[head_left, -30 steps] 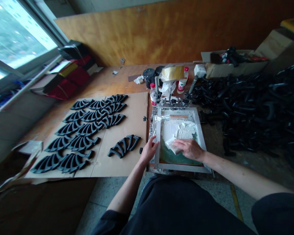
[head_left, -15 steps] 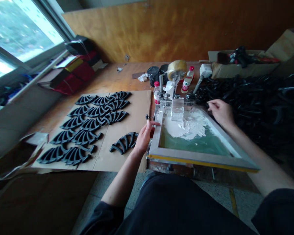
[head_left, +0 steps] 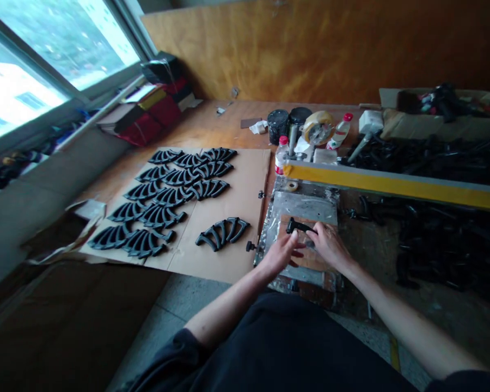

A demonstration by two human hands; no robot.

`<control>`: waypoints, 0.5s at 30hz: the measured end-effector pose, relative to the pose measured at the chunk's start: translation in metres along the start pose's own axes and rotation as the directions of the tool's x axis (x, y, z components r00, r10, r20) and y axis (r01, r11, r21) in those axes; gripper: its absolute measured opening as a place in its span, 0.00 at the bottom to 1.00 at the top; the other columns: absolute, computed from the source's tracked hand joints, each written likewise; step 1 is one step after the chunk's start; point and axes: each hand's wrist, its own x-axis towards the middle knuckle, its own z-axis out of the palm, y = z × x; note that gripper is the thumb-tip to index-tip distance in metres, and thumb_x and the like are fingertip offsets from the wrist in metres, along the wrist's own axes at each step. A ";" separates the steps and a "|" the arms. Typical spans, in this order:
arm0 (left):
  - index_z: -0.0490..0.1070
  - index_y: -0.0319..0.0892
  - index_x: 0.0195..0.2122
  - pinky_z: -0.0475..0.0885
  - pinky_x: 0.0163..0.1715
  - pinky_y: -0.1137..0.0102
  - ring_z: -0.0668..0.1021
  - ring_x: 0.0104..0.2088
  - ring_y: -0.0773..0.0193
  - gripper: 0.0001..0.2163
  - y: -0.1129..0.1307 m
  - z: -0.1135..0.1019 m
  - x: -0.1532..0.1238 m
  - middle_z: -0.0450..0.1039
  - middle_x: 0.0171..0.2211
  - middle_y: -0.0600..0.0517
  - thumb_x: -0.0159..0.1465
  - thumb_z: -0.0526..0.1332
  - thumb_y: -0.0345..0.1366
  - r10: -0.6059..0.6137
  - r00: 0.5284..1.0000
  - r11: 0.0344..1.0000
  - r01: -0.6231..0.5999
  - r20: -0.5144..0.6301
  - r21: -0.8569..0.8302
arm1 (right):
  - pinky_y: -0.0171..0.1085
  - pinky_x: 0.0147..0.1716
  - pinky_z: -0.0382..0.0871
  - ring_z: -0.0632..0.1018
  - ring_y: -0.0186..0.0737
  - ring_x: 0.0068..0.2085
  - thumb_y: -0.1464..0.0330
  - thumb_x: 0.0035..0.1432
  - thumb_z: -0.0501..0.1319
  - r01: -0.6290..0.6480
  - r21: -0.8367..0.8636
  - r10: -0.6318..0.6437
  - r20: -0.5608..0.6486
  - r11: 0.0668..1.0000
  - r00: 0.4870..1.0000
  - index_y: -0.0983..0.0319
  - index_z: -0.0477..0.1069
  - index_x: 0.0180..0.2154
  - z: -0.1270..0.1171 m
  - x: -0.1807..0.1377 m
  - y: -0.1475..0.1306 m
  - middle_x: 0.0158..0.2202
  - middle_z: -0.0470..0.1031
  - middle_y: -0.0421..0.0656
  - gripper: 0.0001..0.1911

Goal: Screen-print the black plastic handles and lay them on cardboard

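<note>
A black curved plastic handle (head_left: 300, 225) lies over the wooden block of the printing base. My right hand (head_left: 329, 244) is closed on its right end. My left hand (head_left: 282, 255) is at the handle's left end, with a fingertip at its near side and the other fingers apart; whether it touches is hard to tell. Beneath both hands is the stained metal base plate (head_left: 310, 200). The screen-printing frame (head_left: 392, 181) is tipped up behind them, its yellow edge facing me.
Rows of black handles (head_left: 159, 215) lie on cardboard (head_left: 228, 267) at left, a smaller group nearer me. More handles (head_left: 445, 245) are heaped at right. Bottles (head_left: 281, 158), dark tubs (head_left: 277, 125) and a tape roll (head_left: 318, 128) stand behind the base.
The screen frame has swung up from lying flat, uncovering the base. Both hands have come together over it, the right now gripping a black handle. The view has shifted left.
</note>
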 end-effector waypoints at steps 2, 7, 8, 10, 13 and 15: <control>0.68 0.40 0.45 0.74 0.28 0.70 0.79 0.39 0.57 0.29 -0.029 -0.008 -0.006 0.76 0.44 0.40 0.61 0.52 0.62 -0.061 0.995 0.993 0.052 -0.081 -0.105 | 0.45 0.43 0.65 0.72 0.51 0.42 0.65 0.67 0.50 0.150 0.047 -0.148 -0.048 0.988 0.988 0.61 0.66 0.35 0.000 0.002 -0.040 0.35 0.73 0.51 0.10; 0.65 0.40 0.39 0.71 0.25 0.73 0.78 0.31 0.64 0.26 -0.064 -0.094 -0.020 0.76 0.36 0.46 0.61 0.53 0.61 -0.045 0.828 0.991 -0.033 -0.558 -0.128 | 0.46 0.48 0.65 0.71 0.50 0.46 0.64 0.67 0.53 0.448 0.222 -0.463 0.018 0.866 0.886 0.61 0.70 0.42 0.027 0.021 -0.136 0.41 0.74 0.50 0.10; 0.64 0.40 0.41 0.70 0.24 0.74 0.78 0.30 0.64 0.25 -0.071 -0.120 -0.025 0.77 0.36 0.46 0.62 0.52 0.61 -0.056 0.784 0.996 -0.002 -0.618 -0.093 | 0.46 0.48 0.65 0.71 0.49 0.47 0.63 0.67 0.54 0.466 0.248 -0.491 0.048 0.849 0.870 0.60 0.71 0.45 0.035 0.031 -0.147 0.43 0.74 0.50 0.11; 0.62 0.40 0.45 0.69 0.23 0.74 0.80 0.28 0.65 0.25 -0.087 -0.171 -0.036 0.78 0.36 0.45 0.66 0.46 0.59 -0.106 0.695 0.990 0.139 -0.711 -0.011 | 0.45 0.49 0.65 0.71 0.48 0.49 0.62 0.66 0.55 0.467 0.253 -0.505 0.114 0.847 0.856 0.60 0.71 0.49 0.053 0.053 -0.163 0.44 0.75 0.49 0.14; 0.66 0.38 0.43 0.71 0.25 0.70 0.81 0.28 0.60 0.27 -0.112 -0.226 -0.046 0.79 0.32 0.42 0.69 0.37 0.54 -0.178 0.608 0.875 0.458 -0.774 0.158 | 0.44 0.50 0.65 0.71 0.49 0.51 0.62 0.66 0.55 0.396 0.178 -0.431 0.268 0.901 0.861 0.61 0.70 0.53 0.082 0.087 -0.179 0.46 0.76 0.50 0.17; 0.70 0.38 0.36 0.72 0.29 0.66 0.82 0.30 0.55 0.29 -0.121 -0.246 -0.045 0.78 0.28 0.39 0.69 0.37 0.53 -0.185 0.587 0.779 0.577 -0.789 0.247 | 0.45 0.50 0.65 0.71 0.50 0.52 0.60 0.66 0.55 0.335 0.114 -0.352 0.390 0.935 0.851 0.61 0.70 0.54 0.099 0.102 -0.190 0.47 0.76 0.52 0.19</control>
